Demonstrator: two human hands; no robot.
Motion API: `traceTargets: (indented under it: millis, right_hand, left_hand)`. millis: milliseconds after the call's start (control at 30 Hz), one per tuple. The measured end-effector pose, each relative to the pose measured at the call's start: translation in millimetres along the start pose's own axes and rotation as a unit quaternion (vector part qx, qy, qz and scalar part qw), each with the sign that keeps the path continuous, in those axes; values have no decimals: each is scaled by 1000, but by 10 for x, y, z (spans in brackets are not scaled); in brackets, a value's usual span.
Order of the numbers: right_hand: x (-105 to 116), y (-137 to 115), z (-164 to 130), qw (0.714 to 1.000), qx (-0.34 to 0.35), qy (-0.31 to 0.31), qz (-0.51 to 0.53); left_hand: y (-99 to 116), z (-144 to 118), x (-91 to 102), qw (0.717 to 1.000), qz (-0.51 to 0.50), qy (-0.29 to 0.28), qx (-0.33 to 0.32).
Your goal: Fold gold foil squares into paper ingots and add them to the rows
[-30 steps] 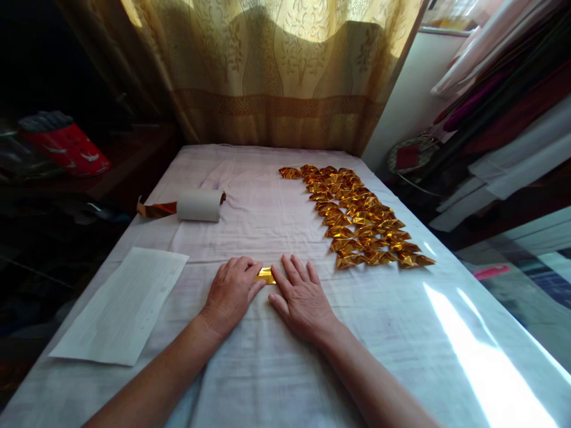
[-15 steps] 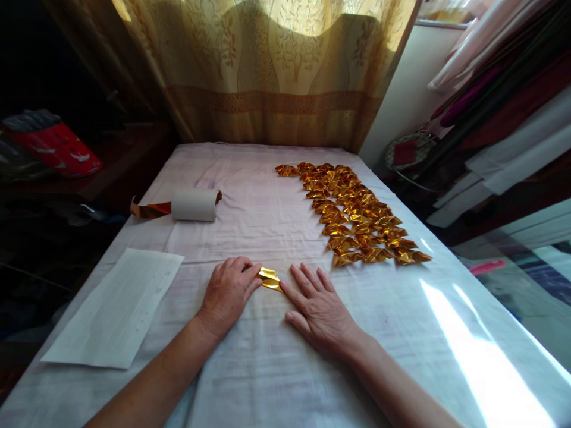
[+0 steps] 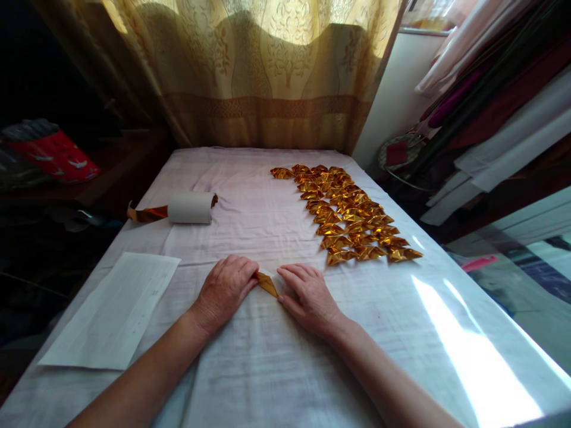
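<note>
A small folded piece of gold foil paper [image 3: 266, 282] lies on the white cloth between my hands. My left hand [image 3: 224, 289] rests knuckles up, its fingertips pinching the piece's left end. My right hand [image 3: 308, 296] has curled fingers that press on the piece's right side. Both forearms reach in from the bottom edge. Beyond my right hand, rows of several finished gold foil folds [image 3: 352, 217] lie overlapping on the cloth.
A roll [image 3: 190, 207] of white-backed gold foil lies at the left with a loose strip trailing off. A white paper sheet [image 3: 113, 309] sits near the table's [image 3: 250, 368] left edge. A patterned curtain [image 3: 267, 71] hangs behind; stacked fabrics [image 3: 499, 101] stand at right.
My right hand slid back from flat over the gold piece, then curled its fingers onto the piece's right side. The piece turned slightly. My left hand stayed at its left end.
</note>
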State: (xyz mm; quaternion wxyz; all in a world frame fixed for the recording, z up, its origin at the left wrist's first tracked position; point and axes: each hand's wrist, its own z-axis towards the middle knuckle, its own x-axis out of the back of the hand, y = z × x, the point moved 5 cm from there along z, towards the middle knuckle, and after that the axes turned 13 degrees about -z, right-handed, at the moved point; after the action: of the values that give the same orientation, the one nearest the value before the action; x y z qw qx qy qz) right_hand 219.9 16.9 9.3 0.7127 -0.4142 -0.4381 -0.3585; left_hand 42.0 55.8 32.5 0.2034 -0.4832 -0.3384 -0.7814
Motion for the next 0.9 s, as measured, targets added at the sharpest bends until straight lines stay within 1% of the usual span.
traceTargets:
  millis: [233, 333, 400, 500, 600, 667, 767, 900]
  right_hand:
    - [-25, -49, 3, 999, -2, 0, 37]
    - [-31, -58, -7, 999, 0, 11, 31]
    - [-30, -64, -12, 1000, 3, 17, 25]
    - [-20, -65, -20, 1000, 11, 18, 21]
    - [-4, -53, -26, 999, 25, 16, 30]
    - [2, -41, -24, 999, 34, 12, 35]
    - [-1, -41, -5, 999, 44, 2, 23]
    - [-2, -109, 38, 997, 67, 11, -29]
  left_hand:
    - [112, -68, 16, 993, 50, 10, -102]
    - [183, -116, 29, 992, 47, 31, -115]
    - [238, -130, 26, 991, 37, 34, -120]
    - [287, -125, -4, 993, 19, 6, -114]
    - [263, -135, -14, 996, -8, -12, -90]
    - [222, -165, 1, 996, -32, -1, -86]
    - [127, -215, 33, 992, -89, 35, -80]
    - [-11, -238, 38, 978, -194, 51, -51]
